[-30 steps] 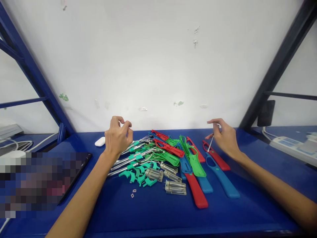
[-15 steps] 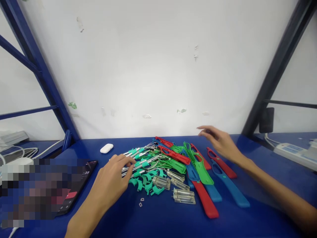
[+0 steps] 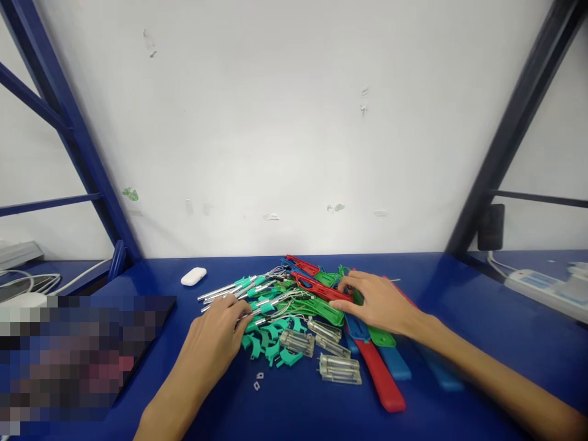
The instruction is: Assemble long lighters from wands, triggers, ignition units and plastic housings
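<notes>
My left hand [image 3: 220, 327] rests at the left side of the pile, fingers bent and thumb close to them around a metal tube. Several more metal tubes [image 3: 220, 291] with teal pieces and thin wires lie beside it. My right hand [image 3: 372, 300] is over the plastic handle shells, thumb and fingers apart on either side of the end of a red shell [image 3: 321, 286]; contact is unclear. A green shell [image 3: 324, 308] lies just under the thumb. Teal curved triggers [image 3: 271, 350] and clear lighter tanks [image 3: 340, 369] are spread in front of the pile.
A red handle shell [image 3: 383, 383] and a blue one [image 3: 397, 362] point toward me. A white earbud case [image 3: 193, 276] lies at the back left. Two tiny parts [image 3: 256, 386] sit near the front. A blurred-out dark device [image 3: 92, 361] lies left; a power strip [image 3: 542, 286] is at right.
My right hand has come down and left from above the table onto the shells. My left hand stays at the metal tubes, almost unmoved.
</notes>
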`<state>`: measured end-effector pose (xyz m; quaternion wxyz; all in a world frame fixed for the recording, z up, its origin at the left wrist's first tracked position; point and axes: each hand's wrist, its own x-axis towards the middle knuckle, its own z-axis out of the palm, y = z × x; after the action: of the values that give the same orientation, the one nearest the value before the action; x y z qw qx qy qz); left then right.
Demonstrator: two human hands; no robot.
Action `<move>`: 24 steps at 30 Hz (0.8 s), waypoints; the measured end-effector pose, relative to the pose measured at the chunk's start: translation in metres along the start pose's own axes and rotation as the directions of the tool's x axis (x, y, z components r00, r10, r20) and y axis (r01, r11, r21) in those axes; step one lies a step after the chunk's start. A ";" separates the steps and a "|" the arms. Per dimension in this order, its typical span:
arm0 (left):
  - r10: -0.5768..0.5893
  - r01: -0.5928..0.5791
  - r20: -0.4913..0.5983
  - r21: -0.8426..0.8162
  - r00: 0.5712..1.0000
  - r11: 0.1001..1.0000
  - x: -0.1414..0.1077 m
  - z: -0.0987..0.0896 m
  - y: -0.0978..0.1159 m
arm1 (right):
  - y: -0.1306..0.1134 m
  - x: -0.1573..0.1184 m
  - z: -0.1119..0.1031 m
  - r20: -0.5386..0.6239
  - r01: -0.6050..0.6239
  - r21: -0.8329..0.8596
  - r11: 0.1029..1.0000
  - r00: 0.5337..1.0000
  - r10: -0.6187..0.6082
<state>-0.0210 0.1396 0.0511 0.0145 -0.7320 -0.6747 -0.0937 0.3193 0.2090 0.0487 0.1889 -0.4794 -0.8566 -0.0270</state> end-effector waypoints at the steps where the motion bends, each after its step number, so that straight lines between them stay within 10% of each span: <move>1: -0.002 0.002 0.004 0.008 1.000 1.000 0.000 0.000 0.001 | 0.000 -0.001 0.000 0.003 0.009 -0.004 1.000 1.000 -0.009; 24: -0.016 -0.008 -0.223 -0.103 0.975 0.995 0.003 0.017 -0.008 | 0.010 -0.001 -0.003 -0.167 -0.005 0.038 0.999 0.986 0.011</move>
<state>-0.0271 0.1454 0.0340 0.0521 -0.7152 -0.6645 -0.2102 0.3293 0.2129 0.0502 0.2692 -0.4751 -0.8362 -0.0503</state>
